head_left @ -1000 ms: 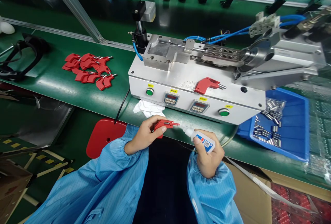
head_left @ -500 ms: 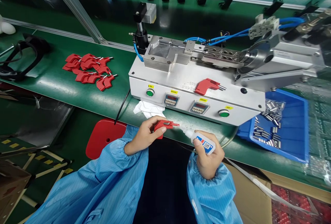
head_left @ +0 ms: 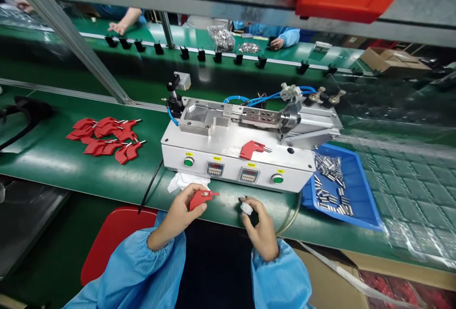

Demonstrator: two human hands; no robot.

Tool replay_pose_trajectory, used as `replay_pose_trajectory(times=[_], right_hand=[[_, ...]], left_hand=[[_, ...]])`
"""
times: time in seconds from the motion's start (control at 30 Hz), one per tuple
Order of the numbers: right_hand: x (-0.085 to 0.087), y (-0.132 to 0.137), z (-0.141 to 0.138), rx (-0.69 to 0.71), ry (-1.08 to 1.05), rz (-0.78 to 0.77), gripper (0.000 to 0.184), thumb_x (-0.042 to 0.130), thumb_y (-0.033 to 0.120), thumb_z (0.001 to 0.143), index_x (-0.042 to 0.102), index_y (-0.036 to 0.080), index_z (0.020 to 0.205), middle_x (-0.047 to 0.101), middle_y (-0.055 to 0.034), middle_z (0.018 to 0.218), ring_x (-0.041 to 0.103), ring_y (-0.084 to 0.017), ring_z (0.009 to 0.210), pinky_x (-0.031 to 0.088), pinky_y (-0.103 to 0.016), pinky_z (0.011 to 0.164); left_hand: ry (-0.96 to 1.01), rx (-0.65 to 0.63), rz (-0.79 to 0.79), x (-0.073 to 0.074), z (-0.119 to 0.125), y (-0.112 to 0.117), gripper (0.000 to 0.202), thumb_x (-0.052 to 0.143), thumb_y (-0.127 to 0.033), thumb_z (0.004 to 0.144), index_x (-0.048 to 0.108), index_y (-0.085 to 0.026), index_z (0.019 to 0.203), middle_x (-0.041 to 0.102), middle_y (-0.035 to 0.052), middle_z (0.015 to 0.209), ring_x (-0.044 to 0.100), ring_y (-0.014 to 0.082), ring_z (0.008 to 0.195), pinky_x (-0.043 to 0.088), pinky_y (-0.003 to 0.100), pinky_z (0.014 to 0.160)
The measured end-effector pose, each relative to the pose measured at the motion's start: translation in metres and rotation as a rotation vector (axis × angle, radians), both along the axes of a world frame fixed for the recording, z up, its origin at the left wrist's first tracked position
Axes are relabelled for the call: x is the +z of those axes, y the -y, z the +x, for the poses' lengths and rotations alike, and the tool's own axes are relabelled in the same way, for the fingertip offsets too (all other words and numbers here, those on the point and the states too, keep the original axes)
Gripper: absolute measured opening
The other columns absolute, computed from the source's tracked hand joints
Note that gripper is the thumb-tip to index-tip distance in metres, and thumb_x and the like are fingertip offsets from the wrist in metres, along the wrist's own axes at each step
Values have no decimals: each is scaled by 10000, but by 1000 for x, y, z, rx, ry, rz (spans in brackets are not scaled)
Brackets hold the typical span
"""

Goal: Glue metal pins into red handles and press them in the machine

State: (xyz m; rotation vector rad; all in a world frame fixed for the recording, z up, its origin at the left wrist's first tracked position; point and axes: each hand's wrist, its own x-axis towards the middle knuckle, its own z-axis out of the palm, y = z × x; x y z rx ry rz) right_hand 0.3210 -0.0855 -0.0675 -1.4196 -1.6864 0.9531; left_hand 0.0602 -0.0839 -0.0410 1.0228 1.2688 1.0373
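Observation:
My left hand (head_left: pixel 181 211) is closed on a red plastic handle piece (head_left: pixel 199 199), pinched between thumb and fingers, with a thin red prong pointing right. To the right, my right hand (head_left: pixel 261 230) has its fingers curled round a white squeeze bottle (head_left: pixel 246 208). Only one whitish end of the bottle shows; the label is out of sight. The bottle and the red piece are apart. Behind both hands stands a metal press fixture (head_left: pixel 228 140), with another red handle piece (head_left: pixel 252 149) with metal pins lying on its top plate.
Several red handle pieces (head_left: pixel 103 135) lie in a group at left. A white cloth (head_left: pixel 185 180) rests by the fixture's front. At right, a blue bin (head_left: pixel 359 180) holds metal pins. A red stool (head_left: pixel 107 242) stands below the bench. Co-workers' hands (head_left: pixel 123 24) show across the line.
The view has tilted up, showing more of the far line. My right hand has turned the bottle, so its label no longer shows, and its nozzle has left the red piece's prong.

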Motion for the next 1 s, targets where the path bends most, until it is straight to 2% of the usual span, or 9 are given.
replay_pose_trajectory(times=[0.13, 0.3, 0.43, 0.5, 0.6, 0.7, 0.8, 0.87, 1.0], right_hand=[[-19, -3, 5, -7, 110, 120, 226, 576, 310, 975, 653, 210, 1162, 725, -100, 1125, 697, -241, 1072, 570, -391, 961], [-25, -7, 11, -13, 125, 179, 231, 586, 366, 993, 649, 222, 1163, 728, -82, 1080, 710, -230, 1001, 575, -359, 894], [-31, -7, 15, -21, 139, 205, 265, 591, 404, 999, 647, 224, 1185, 732, -82, 1084, 721, -234, 992, 578, -354, 877], [-36, -6, 17, -34, 140, 210, 281, 590, 422, 999, 649, 218, 1184, 733, -85, 1086, 723, -237, 997, 583, -355, 881], [-44, -6, 20, -55, 136, 191, 312, 589, 446, 995, 653, 202, 1178, 731, -98, 1102, 721, -243, 1018, 585, -358, 907], [-49, -6, 21, -67, 139, 174, 319, 586, 452, 994, 651, 197, 1174, 728, -98, 1110, 717, -237, 1032, 583, -342, 917], [-52, -5, 22, -68, 143, 191, 299, 587, 445, 996, 649, 211, 1171, 727, -83, 1108, 718, -225, 1029, 585, -321, 906], [-52, -5, 22, -72, 146, 207, 282, 589, 434, 997, 647, 221, 1174, 727, -74, 1108, 719, -220, 1023, 589, -315, 897], [-50, -6, 21, -79, 151, 228, 260, 584, 404, 1002, 641, 230, 1187, 727, -73, 1114, 719, -223, 1024, 597, -326, 901]], left_hand=[[-112, 6, 87, 13, -8, -22, 337, 755, -300, 805, 642, -188, 1102, 687, 67, 1036, 638, 160, 805, 499, 233, 661], [-212, 142, 317, 50, -23, -70, 314, 774, -286, 771, 633, -181, 1031, 683, 36, 943, 648, 135, 730, 510, 212, 634], [-315, 205, 466, 80, -34, -115, 259, 735, -284, 799, 630, -179, 1012, 676, 28, 909, 635, 135, 682, 507, 221, 602], [-458, 210, 576, 93, -37, -139, 225, 697, -267, 820, 653, -179, 1022, 689, 36, 937, 651, 155, 740, 525, 247, 664], [-840, 151, 736, 110, -37, -175, 219, 659, -245, 856, 703, -168, 1057, 692, 74, 1065, 654, 211, 951, 531, 315, 850], [-1247, 20, 693, 123, -32, -201, 233, 624, -252, 927, 725, -148, 1110, 658, 119, 1141, 616, 260, 1064, 510, 371, 905], [-1522, -139, 567, 130, -26, -214, 256, 547, -267, 1005, 728, -149, 1142, 652, 133, 1162, 604, 283, 1112, 504, 387, 909], [-1600, -205, 508, 132, -23, -218, 275, 501, -245, 1025, 729, -142, 1138, 659, 136, 1169, 607, 290, 1139, 510, 378, 899], [-1627, -238, 451, 133, -23, -219, 272, 483, -195, 1015, 738, -118, 1069, 675, 142, 1143, 625, 299, 1122, 521, 352, 820]])
